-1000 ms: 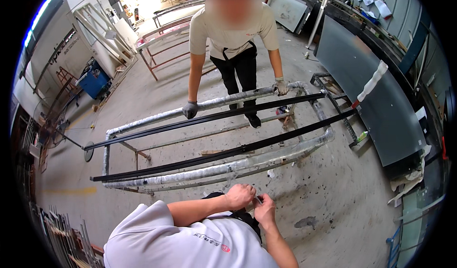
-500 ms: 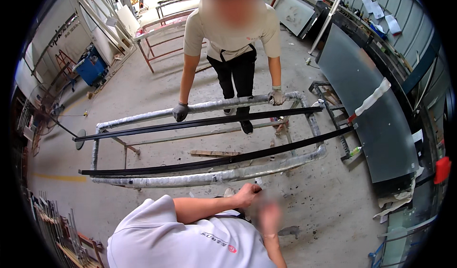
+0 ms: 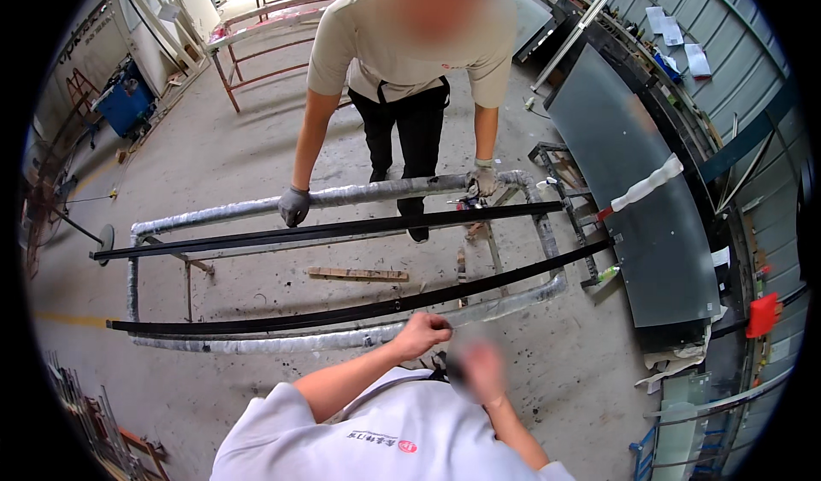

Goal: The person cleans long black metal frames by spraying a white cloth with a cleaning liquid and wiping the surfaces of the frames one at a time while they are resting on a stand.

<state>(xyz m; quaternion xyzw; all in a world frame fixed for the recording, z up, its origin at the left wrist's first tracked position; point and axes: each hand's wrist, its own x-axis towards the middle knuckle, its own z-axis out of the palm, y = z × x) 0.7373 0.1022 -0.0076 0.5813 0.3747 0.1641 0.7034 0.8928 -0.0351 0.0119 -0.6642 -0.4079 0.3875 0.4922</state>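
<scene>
Two long black bars (image 3: 333,228) (image 3: 342,315) lie across a work frame (image 3: 248,342) whose tubes are wrapped in silvery and clear film. Just on my side of the nearer bar is my left hand (image 3: 421,336), its fingers pinched together; whatever sits in them is too small to make out. Close to it, on the right, is my right hand (image 3: 481,371). A blur covers that hand, so its fingers and any held thing do not show. Both hands are in front of my body, apart from each other.
Across the frame a person in a beige shirt (image 3: 368,45) leans with gloved hands (image 3: 295,206) (image 3: 483,180) on the far tube. A wooden strip (image 3: 357,274) lies on the floor beneath. Dark panels (image 3: 633,190) lean at the right; a blue bin (image 3: 126,100) stands far left.
My left hand has moved forward and left, toward the nearer black bar, and farther from my right hand. The view has shifted, and the other person leans nearer.
</scene>
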